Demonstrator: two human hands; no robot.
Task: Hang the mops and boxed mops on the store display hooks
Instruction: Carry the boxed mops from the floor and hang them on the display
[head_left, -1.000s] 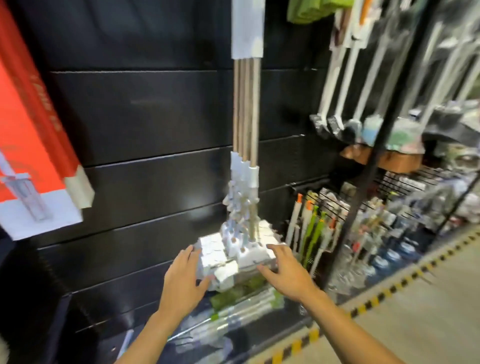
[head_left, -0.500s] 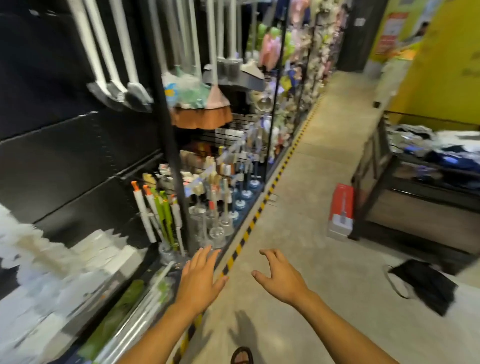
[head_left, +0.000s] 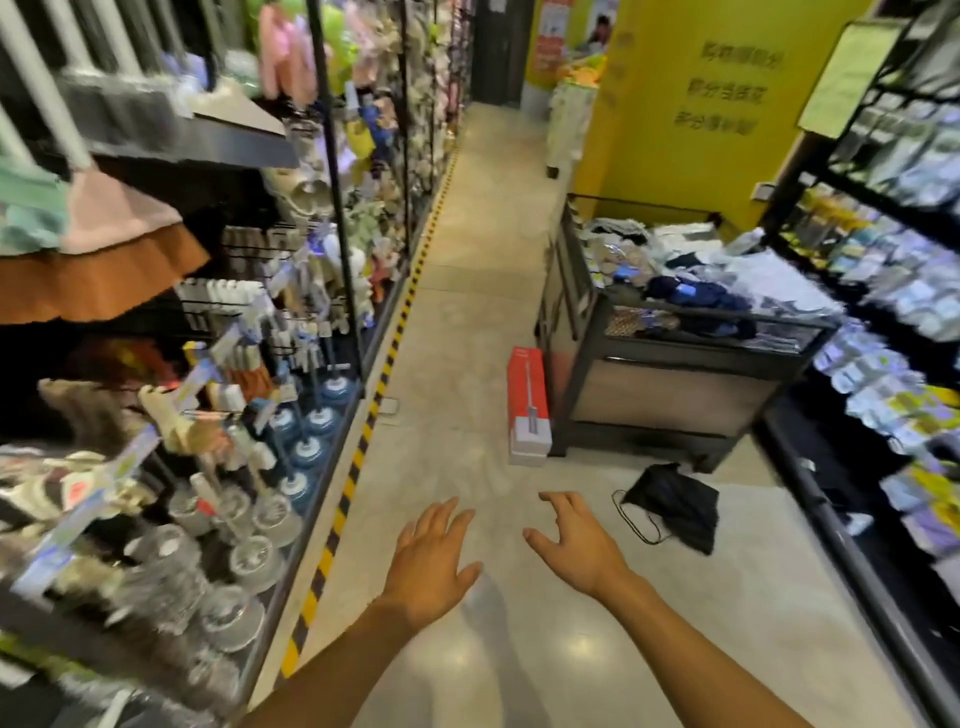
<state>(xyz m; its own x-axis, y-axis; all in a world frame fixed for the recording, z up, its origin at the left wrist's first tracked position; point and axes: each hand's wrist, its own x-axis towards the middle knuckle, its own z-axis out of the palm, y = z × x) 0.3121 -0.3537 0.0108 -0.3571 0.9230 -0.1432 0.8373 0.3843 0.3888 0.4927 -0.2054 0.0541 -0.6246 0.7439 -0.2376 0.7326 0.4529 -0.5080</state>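
A red and white boxed mop (head_left: 527, 405) lies on the aisle floor, leaning against a dark display table (head_left: 670, 358). My left hand (head_left: 431, 561) and my right hand (head_left: 576, 545) are stretched out over the floor with fingers spread and loose, holding nothing. The box is well ahead of both hands. Hanging mops with pink, green and brown heads (head_left: 93, 244) show at the upper left on the display rack.
The left rack (head_left: 291, 415) is packed with brushes, plungers and clear holders, edged by yellow-black floor tape (head_left: 358, 452). A black bag (head_left: 672, 504) lies on the floor right of my hands. Packed shelves (head_left: 893, 364) line the right side. A yellow wall stands at the back.
I have turned away from the white mops on the black wall, which my hands let go of. The view now faces down the aisle, and the red box is nearer.
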